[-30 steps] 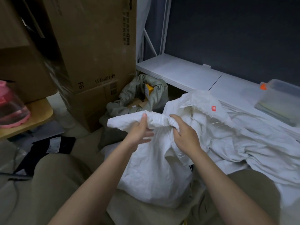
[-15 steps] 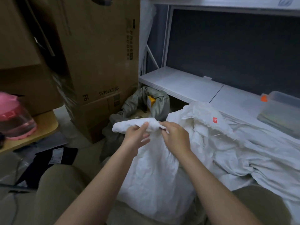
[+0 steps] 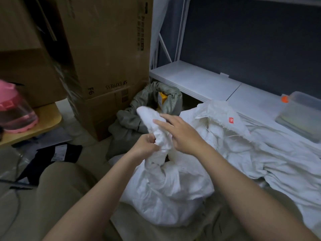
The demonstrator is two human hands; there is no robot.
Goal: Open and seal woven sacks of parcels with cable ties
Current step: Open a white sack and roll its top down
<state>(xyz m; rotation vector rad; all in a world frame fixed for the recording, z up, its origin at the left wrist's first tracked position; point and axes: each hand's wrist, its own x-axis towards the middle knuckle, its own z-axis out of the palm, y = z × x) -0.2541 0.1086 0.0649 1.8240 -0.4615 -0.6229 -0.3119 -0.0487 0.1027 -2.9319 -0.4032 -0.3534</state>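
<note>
**Sack neck bunched, one hand on it, no tie in sight**

Sack sits near centre, between the person's knees, body bulging, white woven fabric. Its neck is gathered into a twisted rope that stands up and leans far-left.

Left to right:
- Pink jug on the wooden desk at far left, cardboard boxes behind. Not in play.
- Left hand has fingers curled round the lower part of the neck, holding the bunch tight.
- Right hand is flat, fingers straight, lying against the neck's right side. It grips nothing.
- Pile of loose white sacks lies to the right; clear plastic box sits on the white shelf further right.

Risks, my read:
- Only one hand clamps the twist. Woven plastic is springy; if that grip eases, the neck likely unwinds and the mouth reopens.
- I can't see a cable tie anywhere. Reaching for one means holding single-handed for longer.
- Tie set too high on the neck could slide off the end.
- Neighbouring loose fabric is close; it could get caught in the bunch.
</note>
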